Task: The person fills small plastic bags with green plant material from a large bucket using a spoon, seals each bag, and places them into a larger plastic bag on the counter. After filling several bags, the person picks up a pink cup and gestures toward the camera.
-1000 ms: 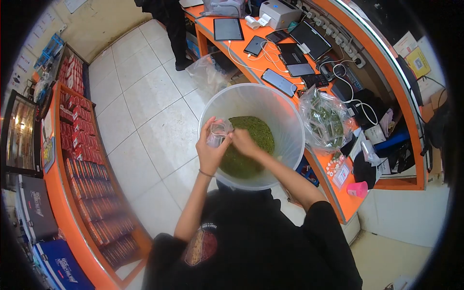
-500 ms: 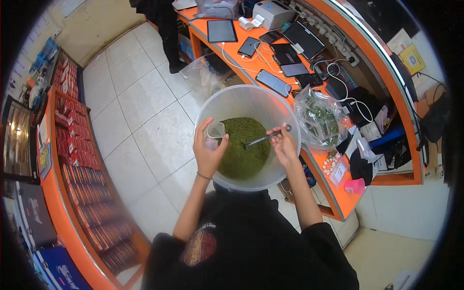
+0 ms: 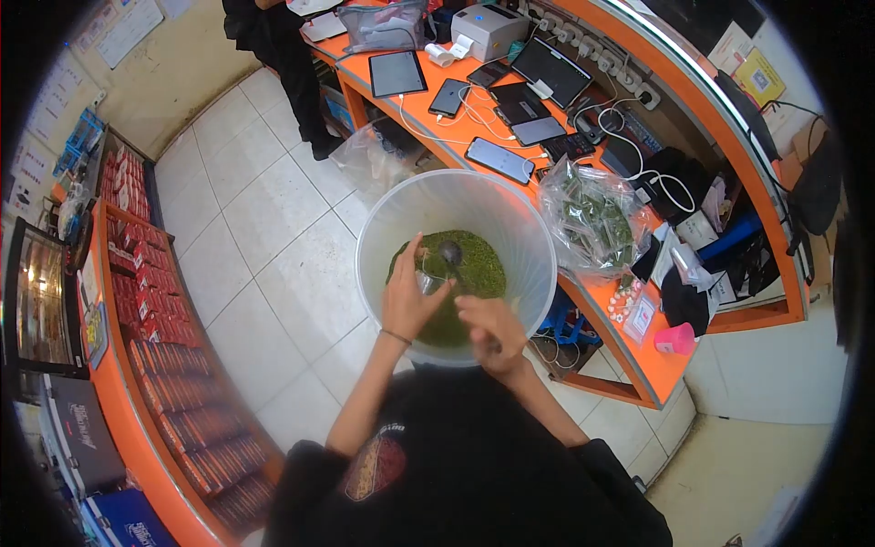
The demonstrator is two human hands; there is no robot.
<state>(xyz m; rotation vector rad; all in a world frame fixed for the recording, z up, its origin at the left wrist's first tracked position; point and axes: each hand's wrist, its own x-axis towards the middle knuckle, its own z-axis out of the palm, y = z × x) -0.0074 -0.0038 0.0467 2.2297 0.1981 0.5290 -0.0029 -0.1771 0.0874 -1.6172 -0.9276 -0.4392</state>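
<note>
A large translucent plastic tub (image 3: 521,239) stands in front of me with green shredded leafy material (image 3: 483,261) in its bottom. My left hand (image 3: 408,299) is inside the tub, its fingers around a small clear plastic cup (image 3: 426,282). Most of the cup is hidden by the hand. My right hand (image 3: 495,335), closed on the handle of a dark spoon (image 3: 449,253), is over the near side of the tub. The spoon's bowl points away from me, above the green material and close to the cup.
An orange desk (image 3: 383,91) at the right carries phones (image 3: 499,159), a tablet (image 3: 398,74), a label printer (image 3: 489,31) and cables. A clear bag of green packets (image 3: 588,219) and a pink cup (image 3: 674,339) are nearer. Another person (image 3: 292,73) stands at the back. Stocked shelves (image 3: 182,383) line the left.
My right hand has moved left and towards me, swinging the spoon so its bowl now points away. My left hand has shifted right and lower with the cup, further into the tub.
</note>
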